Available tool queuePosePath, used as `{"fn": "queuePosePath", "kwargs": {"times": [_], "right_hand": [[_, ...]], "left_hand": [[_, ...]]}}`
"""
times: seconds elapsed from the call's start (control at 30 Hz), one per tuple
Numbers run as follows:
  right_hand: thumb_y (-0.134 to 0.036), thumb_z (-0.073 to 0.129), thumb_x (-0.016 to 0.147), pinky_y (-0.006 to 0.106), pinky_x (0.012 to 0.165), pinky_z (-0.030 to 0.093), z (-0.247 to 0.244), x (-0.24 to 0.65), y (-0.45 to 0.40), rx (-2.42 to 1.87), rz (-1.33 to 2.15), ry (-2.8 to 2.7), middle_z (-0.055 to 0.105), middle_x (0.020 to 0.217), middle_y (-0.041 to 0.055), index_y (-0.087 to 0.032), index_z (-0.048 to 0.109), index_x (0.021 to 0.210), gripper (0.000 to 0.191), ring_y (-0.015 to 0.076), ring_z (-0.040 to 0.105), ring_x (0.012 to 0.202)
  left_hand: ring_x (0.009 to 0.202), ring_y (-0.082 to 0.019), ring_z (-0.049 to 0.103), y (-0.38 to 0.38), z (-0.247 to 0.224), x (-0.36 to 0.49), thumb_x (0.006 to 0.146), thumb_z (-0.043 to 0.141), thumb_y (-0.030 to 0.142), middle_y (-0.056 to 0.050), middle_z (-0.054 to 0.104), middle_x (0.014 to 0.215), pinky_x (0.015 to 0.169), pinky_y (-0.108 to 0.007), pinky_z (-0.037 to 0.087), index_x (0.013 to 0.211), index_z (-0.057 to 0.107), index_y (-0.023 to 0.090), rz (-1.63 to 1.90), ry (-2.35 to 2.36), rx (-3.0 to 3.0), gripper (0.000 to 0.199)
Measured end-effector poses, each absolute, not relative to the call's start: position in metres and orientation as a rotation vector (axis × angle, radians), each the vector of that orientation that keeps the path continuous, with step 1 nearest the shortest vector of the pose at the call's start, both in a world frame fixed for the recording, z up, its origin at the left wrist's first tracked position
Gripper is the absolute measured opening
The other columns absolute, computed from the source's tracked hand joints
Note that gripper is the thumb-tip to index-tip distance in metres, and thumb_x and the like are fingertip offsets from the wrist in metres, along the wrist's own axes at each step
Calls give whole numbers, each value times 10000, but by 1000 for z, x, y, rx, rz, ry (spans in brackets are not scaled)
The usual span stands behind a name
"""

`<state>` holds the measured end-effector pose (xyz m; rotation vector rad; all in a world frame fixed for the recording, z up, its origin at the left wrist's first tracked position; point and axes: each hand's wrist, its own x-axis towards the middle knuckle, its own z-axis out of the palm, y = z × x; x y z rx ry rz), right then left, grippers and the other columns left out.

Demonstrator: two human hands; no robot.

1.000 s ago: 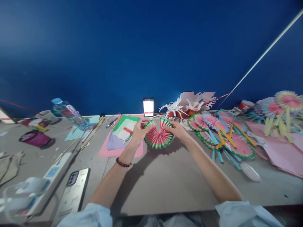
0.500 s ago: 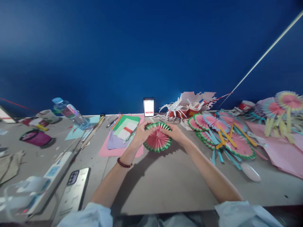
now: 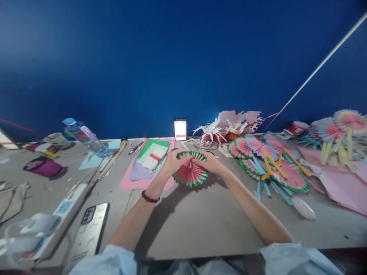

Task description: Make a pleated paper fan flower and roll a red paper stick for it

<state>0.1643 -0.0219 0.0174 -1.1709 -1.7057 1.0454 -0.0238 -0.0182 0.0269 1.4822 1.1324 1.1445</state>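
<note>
Between my two hands is a round pleated paper fan [image 3: 190,176], pink inside with a green and white zigzag rim. My left hand [image 3: 173,163] is closed on its upper left edge, the thumb lying across the pleats. On the upper right edge, my right hand [image 3: 211,163] grips it the same way. The fingertips behind the fan are hidden. Just left of my left hand lies a stack of coloured paper sheets [image 3: 137,172]. To the right of my right hand are several similar finished paper fans [image 3: 289,176] with blue and yellow strips.
A lit phone [image 3: 180,130] leans on the blue wall. Leftward are a water bottle [image 3: 86,136], a power strip [image 3: 61,214] and another phone [image 3: 90,229]. A white computer mouse [image 3: 303,208] and pink paper [image 3: 344,183] lie at right, with red cups [image 3: 233,133] behind.
The fan has tilted a little and its lower edge sits slightly lower. Both hands have shifted slightly on its upper edge, thumbs closer to the centre. The things around look unmoved.
</note>
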Motion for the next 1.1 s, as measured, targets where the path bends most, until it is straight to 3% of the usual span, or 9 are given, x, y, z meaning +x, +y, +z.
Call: {"fn": "queuePosePath", "kwargs": {"times": [0.3,0.53,0.77,0.93,1.1], "right_hand": [[-351,696,711,357,825,474,15,163,-21,-1166,962,-1750,702,870,19,-209,696,901,237,208,624,825],[-394,786,636,345,821,474,23,163,-25,-1187,1033,-1684,692,877,13,-204,640,963,405,200,620,812],[-417,770,677,385,882,466,19,161,-26,-1187,942,-1642,698,989,52,-205,627,1038,442,245,640,920],[-428,736,741,431,970,434,18,162,-25,-1190,625,-1651,665,1138,89,-226,608,1102,433,284,597,1066],[-356,612,857,449,1020,418,20,165,-23,-1123,283,-1666,634,1154,124,-218,605,1116,294,284,547,1155]], "left_hand": [[939,-241,656,-20,26,-20,607,822,342,-59,749,943,884,-345,479,875,757,187,1128,1137,1512,316],[926,-248,663,-21,31,-23,583,845,347,-60,754,928,868,-345,489,860,766,190,1076,1138,1491,328],[883,-218,652,-14,17,-27,607,826,383,-60,734,922,810,-315,488,879,731,168,1163,1125,1402,359],[808,-180,628,-12,18,-27,577,841,395,-25,700,837,764,-291,475,808,703,181,1213,1119,1295,343],[723,-143,601,-9,19,-27,543,850,363,-2,663,747,715,-268,450,728,664,176,1290,1089,1096,322]]}}
